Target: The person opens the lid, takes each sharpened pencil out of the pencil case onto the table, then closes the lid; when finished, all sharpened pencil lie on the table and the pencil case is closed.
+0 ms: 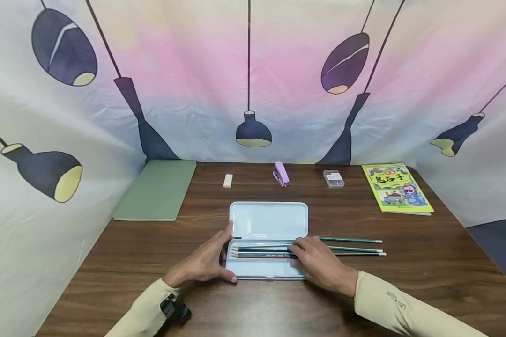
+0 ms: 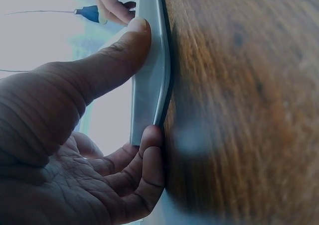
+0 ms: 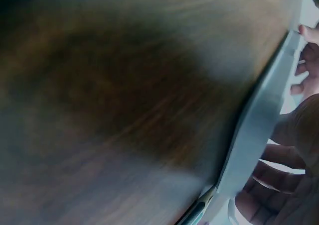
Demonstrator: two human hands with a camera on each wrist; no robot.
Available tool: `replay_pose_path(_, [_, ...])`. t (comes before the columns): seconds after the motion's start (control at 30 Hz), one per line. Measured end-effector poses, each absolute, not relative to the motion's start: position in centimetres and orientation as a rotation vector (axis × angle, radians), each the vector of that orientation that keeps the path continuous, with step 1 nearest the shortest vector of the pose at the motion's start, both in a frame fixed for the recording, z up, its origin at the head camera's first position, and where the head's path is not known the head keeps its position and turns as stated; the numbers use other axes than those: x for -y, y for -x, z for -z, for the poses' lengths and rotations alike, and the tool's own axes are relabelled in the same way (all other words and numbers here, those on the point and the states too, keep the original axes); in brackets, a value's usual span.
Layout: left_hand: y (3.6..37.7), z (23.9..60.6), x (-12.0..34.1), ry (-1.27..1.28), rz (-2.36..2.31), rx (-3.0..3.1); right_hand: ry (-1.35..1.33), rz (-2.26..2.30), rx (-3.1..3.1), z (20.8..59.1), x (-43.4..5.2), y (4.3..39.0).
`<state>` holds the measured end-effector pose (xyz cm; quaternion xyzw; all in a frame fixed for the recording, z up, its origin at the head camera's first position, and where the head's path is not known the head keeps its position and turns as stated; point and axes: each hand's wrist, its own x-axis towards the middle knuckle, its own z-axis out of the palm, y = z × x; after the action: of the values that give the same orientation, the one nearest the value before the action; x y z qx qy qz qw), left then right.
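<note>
A pale blue pencil case lies open in the middle of the brown table, its lid folded back. My left hand grips the case's left end. In the left wrist view the thumb presses one edge of the case and curled fingers hook the other. Several green pencils lie lengthwise across the tray and stick out to the right. My right hand rests its fingers on them over the tray's right half. The right wrist view shows the case rim and a pencil tip, both blurred.
Along the back of the table lie a green notebook, a white eraser, a purple stapler, a small clear box and a yellow-green picture book. A printed fabric backdrop closes in three sides.
</note>
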<state>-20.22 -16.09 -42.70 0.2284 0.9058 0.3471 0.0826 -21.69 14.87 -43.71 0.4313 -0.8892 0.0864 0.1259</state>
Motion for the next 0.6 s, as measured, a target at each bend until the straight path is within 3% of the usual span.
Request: replay_pose_path(0.6, [20.20,42.78,15.98,-0.650,-1.047,-2.701,-1.105,-0.518,2.451,44.22,-14.98,21.71])
